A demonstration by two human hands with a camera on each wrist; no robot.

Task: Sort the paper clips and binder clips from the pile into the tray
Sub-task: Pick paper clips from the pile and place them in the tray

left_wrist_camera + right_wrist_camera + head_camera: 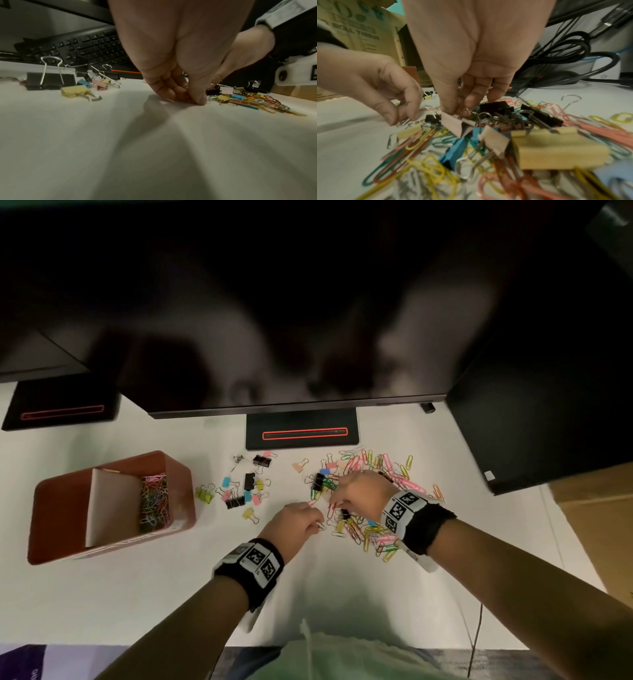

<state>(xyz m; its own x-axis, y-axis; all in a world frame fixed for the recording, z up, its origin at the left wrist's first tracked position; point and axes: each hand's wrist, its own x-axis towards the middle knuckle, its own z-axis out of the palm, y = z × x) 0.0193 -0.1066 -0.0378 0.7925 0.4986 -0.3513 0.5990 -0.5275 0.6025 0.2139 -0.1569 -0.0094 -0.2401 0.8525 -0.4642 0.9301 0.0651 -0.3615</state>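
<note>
- A white desk [137, 594] carries the scene; light falls dim and soft shadows spread under the hands.
- At the far edge stands a dark monitor [291, 320] on a black base with a red-outlined slot [303, 433]; a black keyboard [77, 46] lies beneath it, and black cables [573, 54] coil at the far right.
- The brown tray [61, 508] sits at the left, a white divider inside; coloured paper clips [154, 503] fill its right compartment.
- Sorted-out binder clips [239, 487] lie scattered between the tray and the pile [373, 508], which lies right of centre.
- The left hand [296, 523], fingers curled narrow, pinches a silver paper clip [321, 526] at the pile's left edge.
- The right hand [363, 491] reaches down into the pile, thumb and fingertips closed on a reddish paper clip [463, 112].
- A cardboard box [596, 529] stands at the right.
</note>
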